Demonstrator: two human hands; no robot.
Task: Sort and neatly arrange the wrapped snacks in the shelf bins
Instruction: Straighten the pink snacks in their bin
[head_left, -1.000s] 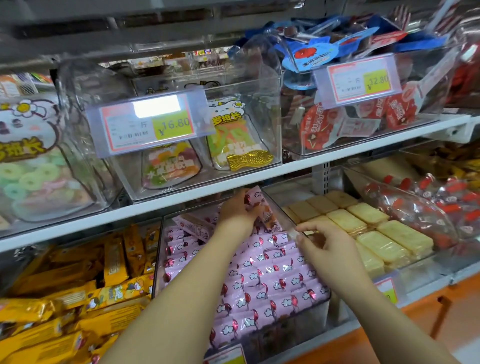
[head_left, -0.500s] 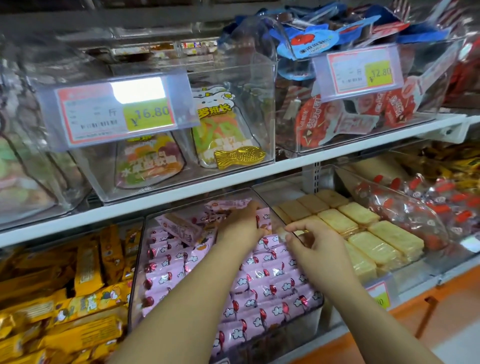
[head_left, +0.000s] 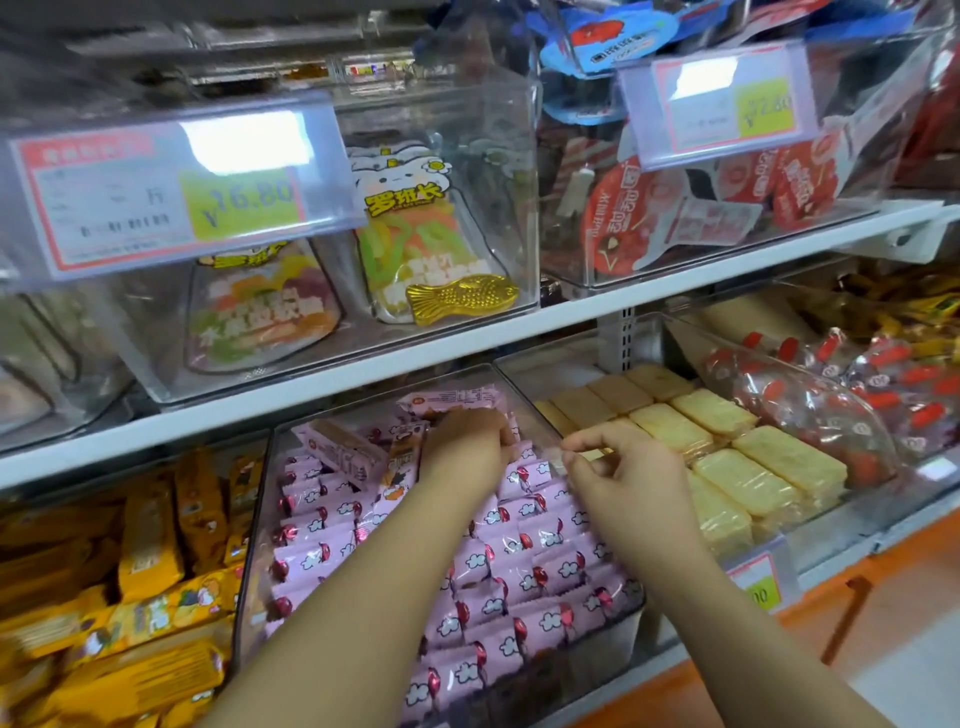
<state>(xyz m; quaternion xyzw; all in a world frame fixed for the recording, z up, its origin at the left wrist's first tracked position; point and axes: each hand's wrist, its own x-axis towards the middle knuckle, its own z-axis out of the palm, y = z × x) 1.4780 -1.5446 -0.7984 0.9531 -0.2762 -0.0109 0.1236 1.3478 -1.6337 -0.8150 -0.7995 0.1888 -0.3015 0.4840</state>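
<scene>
Yellow wafers (head_left: 769, 460) just beside pink snacks (head_left: 519, 571).

A shop: price tags (head_left: 176, 189) on clear snack bins (head_left: 441, 234), white shelves (head_left: 322, 384).

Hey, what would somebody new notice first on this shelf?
The left hand and right hand reach into the pink snacks, which fill the middle bin of the lower shelf. Above them, a gold fish lies at the front of a clear bin, right of a big price tag reading 16.80.
</scene>
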